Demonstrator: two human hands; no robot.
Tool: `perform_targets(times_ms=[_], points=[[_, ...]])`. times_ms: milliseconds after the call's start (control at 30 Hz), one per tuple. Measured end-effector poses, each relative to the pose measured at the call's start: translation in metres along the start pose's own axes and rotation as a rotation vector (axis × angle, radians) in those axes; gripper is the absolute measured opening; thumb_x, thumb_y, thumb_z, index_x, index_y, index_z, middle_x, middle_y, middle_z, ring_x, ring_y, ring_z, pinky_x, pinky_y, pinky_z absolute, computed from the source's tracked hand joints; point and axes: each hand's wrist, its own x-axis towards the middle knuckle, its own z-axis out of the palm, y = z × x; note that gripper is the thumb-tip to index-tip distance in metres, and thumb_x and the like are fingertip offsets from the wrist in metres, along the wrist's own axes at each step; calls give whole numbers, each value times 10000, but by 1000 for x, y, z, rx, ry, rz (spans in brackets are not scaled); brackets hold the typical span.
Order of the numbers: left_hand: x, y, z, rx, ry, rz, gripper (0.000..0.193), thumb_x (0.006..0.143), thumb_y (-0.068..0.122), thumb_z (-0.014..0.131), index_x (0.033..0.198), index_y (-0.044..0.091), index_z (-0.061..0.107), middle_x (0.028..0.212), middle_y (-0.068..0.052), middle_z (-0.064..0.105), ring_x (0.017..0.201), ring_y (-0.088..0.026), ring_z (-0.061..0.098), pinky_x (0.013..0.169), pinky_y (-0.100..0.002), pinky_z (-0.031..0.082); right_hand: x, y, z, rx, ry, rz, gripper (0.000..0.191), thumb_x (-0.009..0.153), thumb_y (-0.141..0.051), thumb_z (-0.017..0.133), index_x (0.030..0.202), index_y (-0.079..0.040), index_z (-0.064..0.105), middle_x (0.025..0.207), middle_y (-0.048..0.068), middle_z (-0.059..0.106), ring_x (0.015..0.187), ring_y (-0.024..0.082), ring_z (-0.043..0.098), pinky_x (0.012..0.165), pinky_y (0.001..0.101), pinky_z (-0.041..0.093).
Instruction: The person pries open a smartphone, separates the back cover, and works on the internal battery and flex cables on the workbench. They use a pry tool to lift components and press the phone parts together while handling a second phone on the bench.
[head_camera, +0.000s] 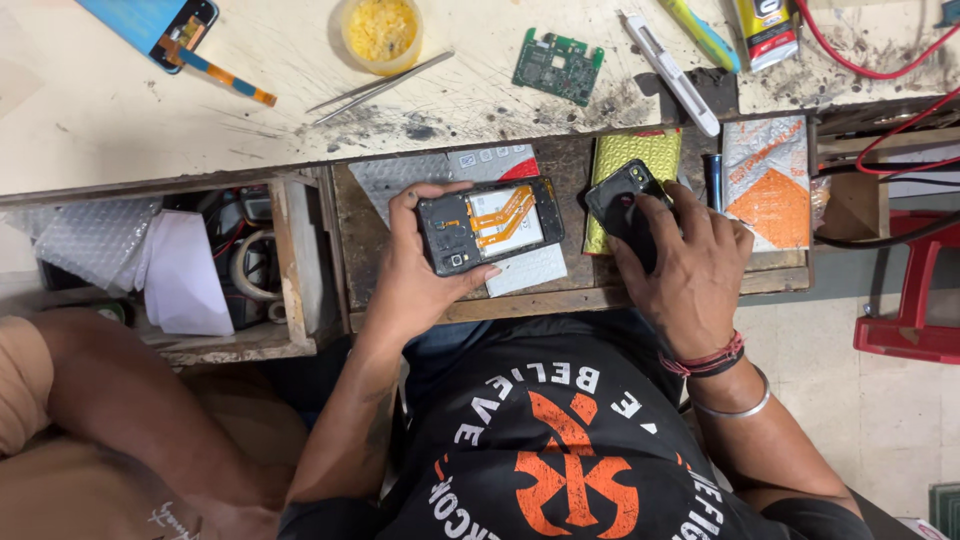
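Phone (489, 226) with its back off sits in your left hand (415, 270), held over the open drawer (560, 295) just below the workbench edge; fingers wrap the left end and lower side, thumb along the top corner. Looks light and stiff but fragile: bare insides face up, orange ribbon cables cross a pale battery, so grip it by the black frame edges only and keep fingertips off the ribbons. Frame is probably a bit slick, so a firm edge pinch seems safest. Your right hand (685, 265) is clasped around the back cover (625, 208), a thin glossy black shell with a camera cutout near its upper end; it likely flexes, so hold it by the rim. Cover sits just right of the phone, apart from it, over a yellow-green padded pouch (640, 160). A white and orange packet (768, 180) lies further right in the drawer. Up on the scratched bench: green circuit board (557, 66), tweezers (380, 88), small yellow tub (380, 33), white pry tool (668, 72), another phone with a trailing ribbon (180, 35). Another person's arm (120, 420) shows at lower left, not touching anything of yours.
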Motion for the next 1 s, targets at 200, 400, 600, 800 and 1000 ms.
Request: perform_targets(times_ms=[200,400,600,800,1000], points=[[3,14,-15,678,53,-91,934,593,406,988,1331,53,538,1237,-182,660,1149,-375,633,942,-464,518,-5,0,1,-25,12,-20,432,951,-337,776,1313,-119,685,1375,85,654,1161,281,611,1025,477,386],[0,7,-24,860,27,47,929,580,478,972,1293,22,591,1246,-186,634,1168,-383,594,1016,-486,468,-10,1,-6,67,62,-33,396,908,-333,820,1217,-106,721,1315,97,674,1119,304,637,977,458,429],[-7,-2,-22,878,44,61,920,579,472,968,1293,26,598,1308,-157,582,1221,-373,524,1049,-495,420,-18,36,-17,43,125,95,239,982,-260,817,1129,-85,748,1118,89,719,992,312,688,886,427,538],[-9,-4,-22,888,14,78,914,553,481,972,1271,46,609,1297,-145,559,1217,-368,513,1036,-503,410,-25,56,-11,43,54,234,255,937,-261,824,1107,-81,763,967,122,703,835,320,701,727,423,547],[-12,-5,-21,887,-2,109,904,555,471,979,1267,51,613,1307,-140,552,1214,-363,499,1040,-514,391,-10,74,8,-128,0,209,227,969,-303,808,1048,-94,767,916,106,729,814,333,701,701,453,538]])
